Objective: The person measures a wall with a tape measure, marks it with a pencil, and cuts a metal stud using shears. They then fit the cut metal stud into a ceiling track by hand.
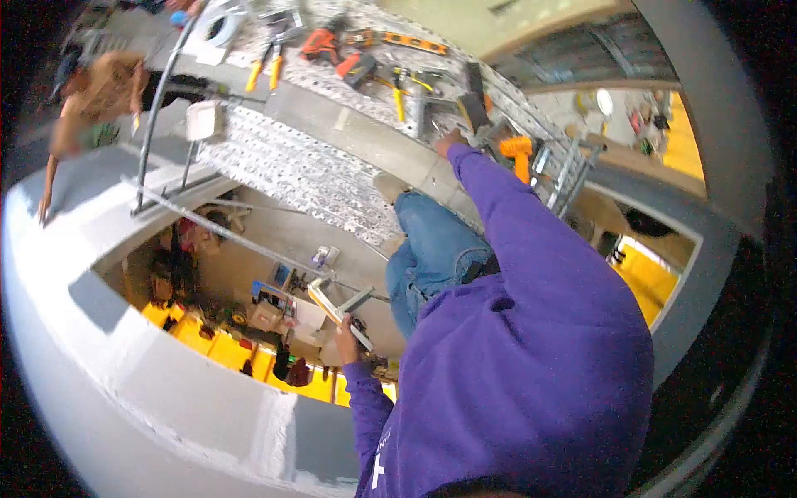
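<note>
My left hand (347,342) is wrapped round the lower end of a long white tool with an orange stripe (326,300), held beside the scaffold platform. A grey bar sticks out from the tool's side. My right hand (448,141) reaches down among tools on the platform; its fingers are small and blurred here, and I cannot tell whether they grip anything. Close to it are a dark block-shaped tool (473,110), an orange power tool (516,151) and yellow-handled pliers (400,95).
The perforated metal platform (290,158) also carries an orange level (415,43), orange-handled snips (267,66) and a white bucket (204,121). Scaffold tubes (224,228) run alongside. Below lies a floor with boxes (266,317). Another person (104,95) leans over the wall, left.
</note>
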A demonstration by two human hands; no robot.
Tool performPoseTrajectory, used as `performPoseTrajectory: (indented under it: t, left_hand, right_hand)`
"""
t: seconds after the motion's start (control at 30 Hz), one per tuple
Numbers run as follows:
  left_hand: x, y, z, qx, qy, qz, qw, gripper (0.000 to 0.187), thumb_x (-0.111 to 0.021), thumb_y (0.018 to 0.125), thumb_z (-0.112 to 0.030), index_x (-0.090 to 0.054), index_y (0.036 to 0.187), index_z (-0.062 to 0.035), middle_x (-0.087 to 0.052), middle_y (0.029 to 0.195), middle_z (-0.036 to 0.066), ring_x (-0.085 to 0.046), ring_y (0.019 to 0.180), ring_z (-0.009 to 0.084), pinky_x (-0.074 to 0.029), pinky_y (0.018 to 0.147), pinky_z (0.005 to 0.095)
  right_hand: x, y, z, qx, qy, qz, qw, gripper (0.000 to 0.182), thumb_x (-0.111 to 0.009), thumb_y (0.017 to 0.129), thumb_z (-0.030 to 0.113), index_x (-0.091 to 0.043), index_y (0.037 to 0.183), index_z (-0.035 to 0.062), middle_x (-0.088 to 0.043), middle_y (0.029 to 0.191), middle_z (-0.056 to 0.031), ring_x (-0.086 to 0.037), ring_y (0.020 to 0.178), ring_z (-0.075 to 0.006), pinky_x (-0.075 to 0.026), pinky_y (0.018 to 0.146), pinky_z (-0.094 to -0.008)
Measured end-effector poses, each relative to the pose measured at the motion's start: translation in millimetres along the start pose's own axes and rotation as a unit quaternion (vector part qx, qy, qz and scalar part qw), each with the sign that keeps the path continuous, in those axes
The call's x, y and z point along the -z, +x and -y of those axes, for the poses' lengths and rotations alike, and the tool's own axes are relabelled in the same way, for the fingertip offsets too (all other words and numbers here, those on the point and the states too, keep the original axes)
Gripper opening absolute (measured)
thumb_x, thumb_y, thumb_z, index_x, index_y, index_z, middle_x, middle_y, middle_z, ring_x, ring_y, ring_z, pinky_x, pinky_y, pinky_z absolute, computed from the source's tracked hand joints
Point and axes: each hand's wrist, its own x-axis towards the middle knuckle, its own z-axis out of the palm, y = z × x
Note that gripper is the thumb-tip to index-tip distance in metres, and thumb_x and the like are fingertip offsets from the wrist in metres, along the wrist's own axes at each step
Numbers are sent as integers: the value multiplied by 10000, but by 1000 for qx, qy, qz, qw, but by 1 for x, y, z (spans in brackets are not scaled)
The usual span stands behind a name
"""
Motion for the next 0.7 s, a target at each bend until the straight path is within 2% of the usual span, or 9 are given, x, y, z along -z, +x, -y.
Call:
performPoseTrajectory:
  t: [0.07, 0.13, 0.2, 0.33, 0.4, 0.5, 0.57, 0.67, 0.7]
  left_hand:
    - [-8, -6, -27, 66, 14, 38, 997, 363, -513, 911, -422, -558, 781, -86, -511, 599, 16, -516, 542, 137, -410, 504, 299]
    - [20, 61, 41, 52, 2, 33, 998, 448, -481, 926, -426, -633, 947, -5, -588, 735, 72, -564, 669, 172, -441, 610, 324]
    - [50, 99, 66, 102, 133, 26, 986, 500, -463, 936, -439, -624, 1030, 25, -610, 833, 101, -572, 721, 186, -446, 638, 333]
    - [29, 68, -6, 140, 82, 52, 985, 596, -449, 904, -522, -601, 1000, 46, -538, 728, 77, -545, 663, 162, -443, 607, 297]
    - [17, 49, -49, 151, 108, 62, 981, 602, -460, 894, -535, -600, 1014, 38, -544, 760, 78, -545, 687, 155, -440, 606, 295]
    - [15, 52, -59, 102, 120, 50, 986, 577, -465, 898, -517, -600, 1022, 30, -567, 838, 86, -547, 714, 163, -442, 613, 303]
    - [31, 77, -31, 28, 118, 48, 991, 527, -458, 919, -467, -600, 1034, 27, -592, 951, 98, -551, 800, 187, -443, 693, 328]
    - [30, 91, -19, 36, 120, 46, 991, 518, -455, 929, -447, -599, 1045, 37, -597, 960, 105, -538, 882, 196, -422, 780, 346]
    - [26, 85, -32, 31, 267, 42, 962, 526, -463, 924, -460, -607, 1039, 33, -598, 958, 125, -516, 942, 185, -406, 817, 348]
  right_hand:
    - [-12, 17, -6, -43, 42, -70, 996, 684, -611, 771, 318, -359, 1315, -11, -527, 1225, -282, -561, 1098, -418, -449, 943, -459]
    - [-16, 21, 7, -60, 100, -170, 979, 645, -618, 766, 309, -389, 1295, 21, -536, 1207, -256, -568, 1072, -419, -449, 932, -478]
    - [3, -5, 27, -68, 155, -230, 958, 546, -636, 769, 307, -440, 1203, 41, -524, 1174, -229, -558, 1064, -399, -456, 904, -481]
    - [-6, 31, 24, -114, 199, -279, 933, 529, -626, 817, 377, -446, 1199, 60, -478, 1214, -228, -529, 1086, -374, -448, 896, -474]
    - [-15, 55, 18, -72, 176, -374, 908, 553, -605, 832, 419, -441, 1225, 66, -484, 1203, -231, -497, 1120, -376, -426, 901, -496]
    - [2, 65, 21, -97, 197, -386, 896, 539, -581, 843, 426, -461, 1227, 67, -490, 1209, -205, -484, 1135, -367, -395, 920, -506]
    - [15, 64, 24, -74, 182, -413, 889, 491, -578, 842, 404, -497, 1194, 72, -500, 1210, -185, -488, 1133, -355, -386, 923, -509]
    - [51, 38, 61, 70, 107, -419, 899, 425, -587, 817, 333, -553, 1172, 101, -544, 1202, -149, -494, 1142, -347, -398, 915, -509]
    - [58, 38, 69, 141, 85, -327, 930, 463, -585, 823, 330, -544, 1216, 90, -555, 1196, -165, -507, 1135, -364, -399, 949, -482]
